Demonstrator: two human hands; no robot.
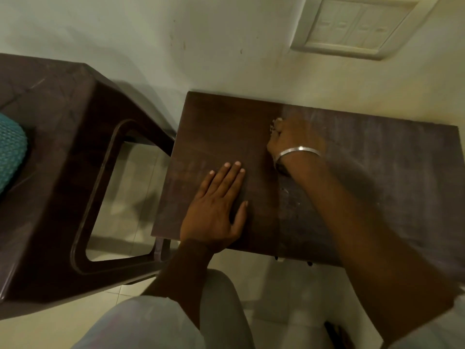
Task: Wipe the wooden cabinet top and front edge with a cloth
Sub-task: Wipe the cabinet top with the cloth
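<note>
Looking down at a dark wooden cabinet top (pixel 377 177) that stands against a pale wall (pixel 176 46). My left hand (pixel 216 205) lies flat on the surface's left-front part. Its fingers (pixel 232 180) are straight and together, thumb spread to the right, grasping nothing. My right hand (pixel 295 138) is further back, near the middle of the top, fingers clenched round a cloth (pixel 274 124). Only a small pale scrap of it pokes out by the knuckles (rest hidden under the hand). A silver bangle (pixel 299 151) circles that wrist. Wood left of my right hand looks darker & cleaner; wood to its right is greyish w/ dusty streaks and a few pale specks. Just beside the cabinet, on the left, stands a dark brown plastic chair (pixel 63 185) w/ something teal and textured (pixel 10 157) on it at the frame's edge. A white switch plate (pixel 359 26) sits on the wall, top right. My light trousers (pixel 156 323) show at the bottom, over a pale tiled floor (pixel 50 331).
</note>
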